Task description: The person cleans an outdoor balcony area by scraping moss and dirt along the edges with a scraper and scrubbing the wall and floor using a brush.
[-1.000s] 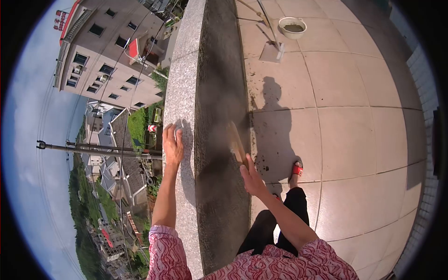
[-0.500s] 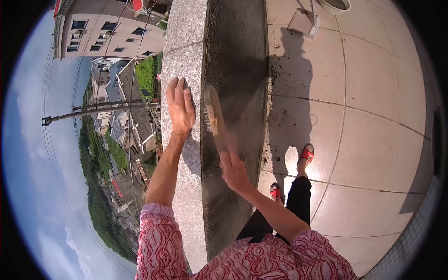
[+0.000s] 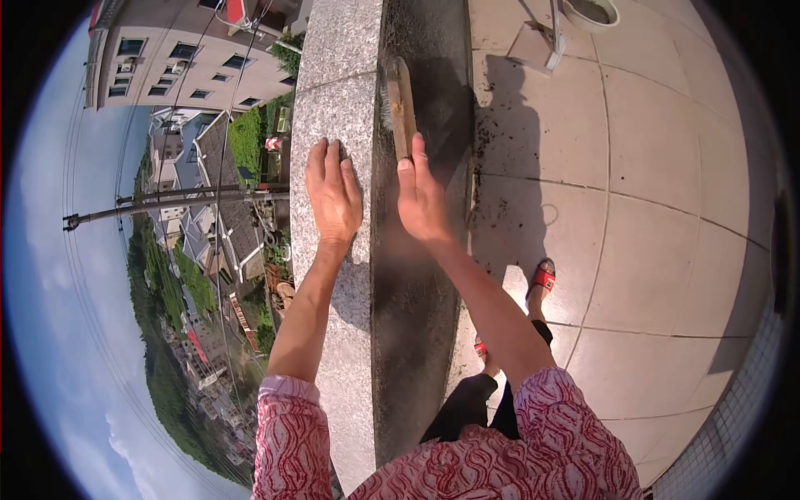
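Note:
My right hand (image 3: 423, 196) is closed around the handle of a wooden wire brush (image 3: 402, 104). The brush's bristles face left, toward the inner edge of the granite ledge, and it lies over the dark, dirty wall face (image 3: 433, 50). Whether the bristle tips touch the stone I cannot tell. My left hand (image 3: 335, 196) rests flat on the speckled granite ledge (image 3: 333, 108), fingers stretched out, with nothing in it. A dusty haze hangs over the wall face below my right hand.
Dark crumbs of dirt lie on the tiled floor (image 3: 650, 267) along the wall's foot. A dustpan (image 3: 533, 48) and a round basin (image 3: 593, 15) stand farther along. Beyond the ledge are a drop, a utility pole (image 3: 167, 204), wires and houses.
My right hand has pushed the brush away from me, farther along the wall face. My left hand stays on the ledge, and the view has shifted slightly.

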Demonstrator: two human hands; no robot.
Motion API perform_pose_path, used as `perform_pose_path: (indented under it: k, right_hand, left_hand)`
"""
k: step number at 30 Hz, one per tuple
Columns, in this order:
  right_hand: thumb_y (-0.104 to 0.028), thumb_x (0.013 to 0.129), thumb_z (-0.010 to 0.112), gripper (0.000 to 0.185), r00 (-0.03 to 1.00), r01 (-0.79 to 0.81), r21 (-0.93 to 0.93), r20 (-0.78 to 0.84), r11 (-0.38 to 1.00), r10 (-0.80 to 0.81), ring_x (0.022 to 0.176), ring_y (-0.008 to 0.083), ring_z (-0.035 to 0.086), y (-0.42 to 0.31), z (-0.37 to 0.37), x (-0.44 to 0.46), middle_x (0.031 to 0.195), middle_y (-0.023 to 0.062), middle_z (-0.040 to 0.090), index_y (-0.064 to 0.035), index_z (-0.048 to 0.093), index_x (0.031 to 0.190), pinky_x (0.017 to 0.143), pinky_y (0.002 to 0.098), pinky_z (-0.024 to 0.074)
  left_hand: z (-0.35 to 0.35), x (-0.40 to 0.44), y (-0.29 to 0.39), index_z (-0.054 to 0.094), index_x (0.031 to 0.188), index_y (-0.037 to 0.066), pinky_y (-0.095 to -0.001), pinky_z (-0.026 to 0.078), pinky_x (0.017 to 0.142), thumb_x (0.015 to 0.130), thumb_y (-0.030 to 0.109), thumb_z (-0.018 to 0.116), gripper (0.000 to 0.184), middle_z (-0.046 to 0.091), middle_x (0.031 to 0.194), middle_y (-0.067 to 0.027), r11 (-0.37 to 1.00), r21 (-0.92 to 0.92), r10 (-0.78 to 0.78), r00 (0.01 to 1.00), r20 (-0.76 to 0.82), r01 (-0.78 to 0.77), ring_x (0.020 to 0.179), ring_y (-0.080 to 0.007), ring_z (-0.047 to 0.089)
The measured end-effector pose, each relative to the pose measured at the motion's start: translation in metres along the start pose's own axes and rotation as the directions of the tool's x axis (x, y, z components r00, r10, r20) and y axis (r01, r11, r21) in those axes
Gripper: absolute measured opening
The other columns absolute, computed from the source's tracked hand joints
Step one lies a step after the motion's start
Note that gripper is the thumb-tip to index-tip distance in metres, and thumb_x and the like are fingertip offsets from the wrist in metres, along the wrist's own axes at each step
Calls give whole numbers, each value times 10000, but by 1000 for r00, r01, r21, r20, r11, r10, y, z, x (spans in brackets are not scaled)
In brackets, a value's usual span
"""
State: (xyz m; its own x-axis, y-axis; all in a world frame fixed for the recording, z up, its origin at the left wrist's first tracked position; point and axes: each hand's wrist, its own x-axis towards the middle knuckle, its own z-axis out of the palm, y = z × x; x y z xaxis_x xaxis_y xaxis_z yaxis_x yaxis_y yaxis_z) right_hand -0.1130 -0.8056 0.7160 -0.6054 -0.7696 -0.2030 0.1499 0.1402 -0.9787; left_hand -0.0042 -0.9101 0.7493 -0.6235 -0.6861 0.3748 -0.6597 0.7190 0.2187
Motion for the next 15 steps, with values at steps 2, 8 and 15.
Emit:
perform_pose_path:
  k: [2,8,15]
  right_hand:
    - [-281,1067,386,583,974,224,13,-48,974,-223,812,367,693,34,5,-69,1060,317,649,10,210,1540,693,391,535]
    - [-253,1047,427,551,997,71,-63,10,995,-71,836,437,678,-2,-11,18,996,275,678,18,293,1507,708,452,541]
    - [-176,1038,453,591,918,380,-68,-99,923,-385,813,411,694,36,10,-58,1073,321,646,30,210,1535,661,412,546]
  left_hand:
    - [-1,0,-1,541,1292,-64,-498,361,1066,1024,173,447,371,479,1362,-281,1000,12,7,1000,5,-7,1264,-442,453]
    - [-3,2,-3,530,1316,-50,-475,365,1061,1035,179,442,373,477,1367,-250,998,52,23,999,29,-25,1250,-408,459]
    - [-2,2,-1,521,1305,-48,-493,347,1057,1019,157,455,358,468,1354,-260,999,34,36,999,11,-36,1241,-423,451]
